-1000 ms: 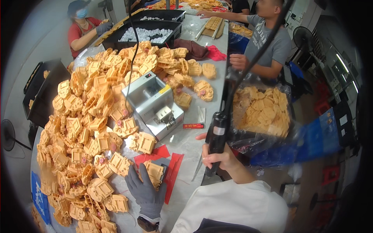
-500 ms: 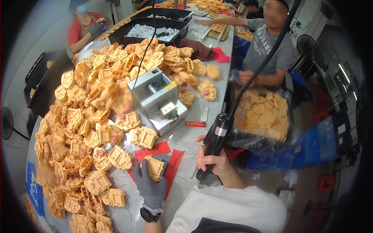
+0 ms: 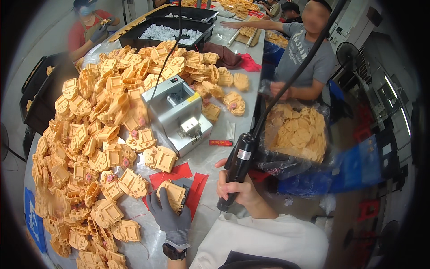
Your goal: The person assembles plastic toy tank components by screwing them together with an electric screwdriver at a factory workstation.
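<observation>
My left hand (image 3: 172, 217), in a grey glove, grips a light-orange plastic housing (image 3: 173, 193) from its left side. The housing rests against a dark block (image 3: 185, 192) between strips of red tape (image 3: 195, 196) on the table. In my bare right hand (image 3: 238, 188) is a black electric screwdriver (image 3: 240, 163), its cable running up and its tip pointing down, apart from the housing. A heap of similar orange housings (image 3: 107, 157) spreads to the left of my hands. Ahead stands a grey metal screw feeder (image 3: 179, 114).
Black bins of white parts (image 3: 170, 33) stand at the far end. On the right is a lined box of flat orange pieces (image 3: 298, 134), beside a person in a grey shirt (image 3: 298, 58). Another person (image 3: 87, 33) works at the far left. A small red packet (image 3: 220, 143) lies near the feeder.
The view has shifted slightly, moving the scene a little left. My left hand stays on the housing, with its fingers slightly rearranged. The screwdriver remains in my right hand.
</observation>
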Action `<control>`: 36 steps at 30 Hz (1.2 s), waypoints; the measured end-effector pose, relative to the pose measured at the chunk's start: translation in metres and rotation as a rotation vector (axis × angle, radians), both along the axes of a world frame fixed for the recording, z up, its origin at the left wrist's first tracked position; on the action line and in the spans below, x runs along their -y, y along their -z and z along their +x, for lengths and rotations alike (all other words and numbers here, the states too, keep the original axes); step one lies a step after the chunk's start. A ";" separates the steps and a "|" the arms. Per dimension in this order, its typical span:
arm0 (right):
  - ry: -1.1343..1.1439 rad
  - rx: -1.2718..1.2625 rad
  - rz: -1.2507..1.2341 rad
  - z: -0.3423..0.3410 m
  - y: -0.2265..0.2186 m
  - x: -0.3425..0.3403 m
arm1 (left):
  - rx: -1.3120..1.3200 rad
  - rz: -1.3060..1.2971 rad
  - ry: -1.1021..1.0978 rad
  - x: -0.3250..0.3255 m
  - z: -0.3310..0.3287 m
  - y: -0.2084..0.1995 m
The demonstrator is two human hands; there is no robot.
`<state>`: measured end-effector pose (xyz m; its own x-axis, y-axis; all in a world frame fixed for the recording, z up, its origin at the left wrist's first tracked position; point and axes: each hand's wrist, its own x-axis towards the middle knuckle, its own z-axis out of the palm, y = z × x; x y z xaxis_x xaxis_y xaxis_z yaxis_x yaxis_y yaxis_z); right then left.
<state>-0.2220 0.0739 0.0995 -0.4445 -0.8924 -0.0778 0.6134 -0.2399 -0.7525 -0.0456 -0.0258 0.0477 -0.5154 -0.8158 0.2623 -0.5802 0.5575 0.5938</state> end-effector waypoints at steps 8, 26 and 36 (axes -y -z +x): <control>-0.035 -0.058 0.054 0.002 0.008 0.002 | 0.028 0.116 -0.095 -0.002 0.002 -0.005; 0.079 -0.054 -0.021 0.004 0.009 0.001 | -0.789 0.675 0.008 -0.003 0.034 -0.039; 0.039 0.010 -0.035 0.007 0.004 0.005 | -1.483 1.345 -0.066 -0.017 0.089 -0.034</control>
<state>-0.2147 0.0689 0.0960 -0.4779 -0.8769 -0.0510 0.6104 -0.2898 -0.7371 0.0432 -0.0088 0.0814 -0.4804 -0.8222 -0.3052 0.6659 -0.5684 0.4832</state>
